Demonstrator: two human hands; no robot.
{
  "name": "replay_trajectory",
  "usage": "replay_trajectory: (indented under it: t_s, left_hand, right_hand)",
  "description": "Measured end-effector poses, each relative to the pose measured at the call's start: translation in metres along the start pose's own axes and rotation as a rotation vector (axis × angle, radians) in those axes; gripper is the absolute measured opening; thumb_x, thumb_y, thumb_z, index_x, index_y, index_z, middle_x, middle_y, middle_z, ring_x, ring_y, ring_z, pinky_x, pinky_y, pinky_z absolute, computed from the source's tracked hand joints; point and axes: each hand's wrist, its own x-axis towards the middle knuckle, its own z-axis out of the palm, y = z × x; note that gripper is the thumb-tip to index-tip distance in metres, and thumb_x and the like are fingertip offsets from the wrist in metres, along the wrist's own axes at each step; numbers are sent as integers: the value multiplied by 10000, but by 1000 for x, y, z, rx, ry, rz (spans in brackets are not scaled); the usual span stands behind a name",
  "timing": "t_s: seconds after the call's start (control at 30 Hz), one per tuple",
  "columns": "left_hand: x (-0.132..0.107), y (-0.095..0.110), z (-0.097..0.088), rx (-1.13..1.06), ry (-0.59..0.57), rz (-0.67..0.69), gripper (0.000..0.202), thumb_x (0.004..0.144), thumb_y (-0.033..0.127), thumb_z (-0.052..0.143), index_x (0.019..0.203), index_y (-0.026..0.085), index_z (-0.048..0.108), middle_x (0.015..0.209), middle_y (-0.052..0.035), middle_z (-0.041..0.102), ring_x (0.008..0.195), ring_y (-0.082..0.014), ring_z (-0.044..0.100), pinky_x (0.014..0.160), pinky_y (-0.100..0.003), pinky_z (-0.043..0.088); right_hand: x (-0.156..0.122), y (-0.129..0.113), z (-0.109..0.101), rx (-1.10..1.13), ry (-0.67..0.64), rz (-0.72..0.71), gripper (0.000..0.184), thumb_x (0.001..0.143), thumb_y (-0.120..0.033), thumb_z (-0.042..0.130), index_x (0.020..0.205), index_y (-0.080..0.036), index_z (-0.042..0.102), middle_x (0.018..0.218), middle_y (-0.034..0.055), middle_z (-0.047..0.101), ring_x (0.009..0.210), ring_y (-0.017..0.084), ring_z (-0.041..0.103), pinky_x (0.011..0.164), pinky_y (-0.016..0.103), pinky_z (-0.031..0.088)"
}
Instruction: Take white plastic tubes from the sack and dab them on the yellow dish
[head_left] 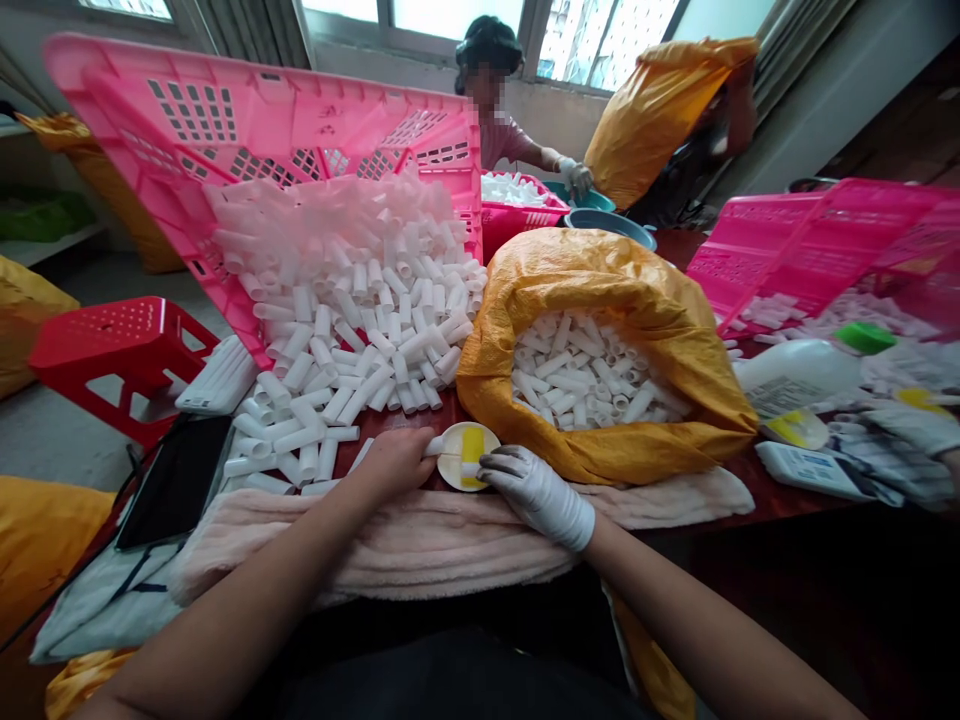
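Note:
My bare left hand [397,460] is closed round a short white plastic tube [433,447], whose end pokes out over a round cream dish [451,472]. A yellow pad [472,443] lies across that dish. From the other side, my right hand [534,492] in a white glove pinches another white tube [470,469] against the pad; its fingertips look dark and stained. Heaped loose tubes [360,340] spill from a tipped pink crate [262,100] beyond my left hand. Past my right hand, an orange woven sack [622,270] gapes open with many tubes inside.
A pinkish towel [360,545] lines the table's front edge. At left are a black tablet [176,485] and red stool [112,335]. A co-worker's gloved hands [911,430], a green-capped bottle [814,370] and another pink crate [780,245] are at right. Another person [502,140] works behind.

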Motion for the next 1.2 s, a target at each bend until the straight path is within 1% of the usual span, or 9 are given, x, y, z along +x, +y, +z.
replay_trajectory:
  t_s: [0.1, 0.17, 0.33, 0.57, 0.67, 0.83, 1.0, 1.1, 1.2]
  left_hand:
    - [-1, 0, -1, 5, 8, 3, 197, 791, 338, 426, 824, 200, 564, 842, -62, 661, 792, -212, 606, 613, -273, 366]
    - [-1, 0, -1, -3, 8, -6, 195, 794, 339, 430, 825, 202, 565, 847, -64, 660, 793, -212, 606, 617, -275, 368]
    - [-1, 0, 0, -34, 15, -49, 227, 810, 376, 435, 818, 199, 576, 812, -68, 646, 799, -214, 593, 663, -290, 390]
    - [-13, 7, -10, -130, 202, 162, 209, 796, 246, 462, 969, 201, 571, 953, -67, 626, 917, -206, 557, 817, -311, 381]
    - [-23, 14, -18, -247, 121, 198, 176, 822, 292, 451, 952, 226, 548, 877, -23, 644, 799, -164, 588, 692, -248, 395]
    - [-35, 31, -16, -233, 37, 183, 244, 848, 426, 417, 880, 216, 537, 777, -22, 643, 712, -166, 596, 618, -240, 388]
    - [-41, 46, -7, -42, 32, 81, 344, 860, 417, 345, 861, 155, 568, 751, -109, 646, 697, -232, 602, 627, -307, 402]
    - [-46, 46, -10, -268, -131, 99, 279, 812, 414, 434, 832, 177, 579, 752, -68, 645, 672, -193, 590, 591, -263, 400]
    - [-53, 44, -14, -689, -395, 243, 255, 788, 412, 480, 829, 182, 583, 780, -6, 629, 694, -137, 560, 606, -208, 404]
  right_hand:
    - [2, 1, -3, 51, 91, 150, 269, 849, -200, 506, 1117, -178, 529, 1110, 107, 577, 1003, 212, 536, 861, 380, 471]
    - [3, 2, -4, 66, 53, 223, 255, 829, -224, 539, 1080, -177, 543, 1034, 99, 598, 943, 216, 552, 837, 392, 474]
    - [3, -6, -2, 117, 22, 155, 193, 849, -181, 482, 1010, -196, 588, 967, 86, 593, 909, 201, 550, 808, 372, 476]
    - [21, -30, -11, 639, 486, 416, 205, 849, -270, 513, 1051, -264, 548, 1038, 53, 572, 990, 187, 559, 886, 373, 478]
    - [27, -34, -20, 635, 513, 402, 187, 844, -245, 520, 1020, -265, 580, 1051, 47, 594, 1017, 189, 557, 910, 377, 464]
    - [33, -40, -30, 502, 286, 233, 183, 839, -256, 529, 1001, -257, 615, 1060, 59, 605, 979, 191, 568, 871, 358, 464]
    - [38, -47, -9, 630, 261, 642, 325, 878, -431, 411, 724, -189, 564, 669, 25, 575, 607, 143, 538, 571, 270, 452]
    - [33, -56, 1, 663, 281, 649, 347, 888, -418, 384, 659, -187, 508, 599, 7, 542, 545, 123, 502, 527, 245, 418]
    - [28, -69, -1, 570, 271, 461, 312, 903, -346, 359, 697, -183, 528, 615, 13, 567, 561, 123, 524, 558, 242, 432]
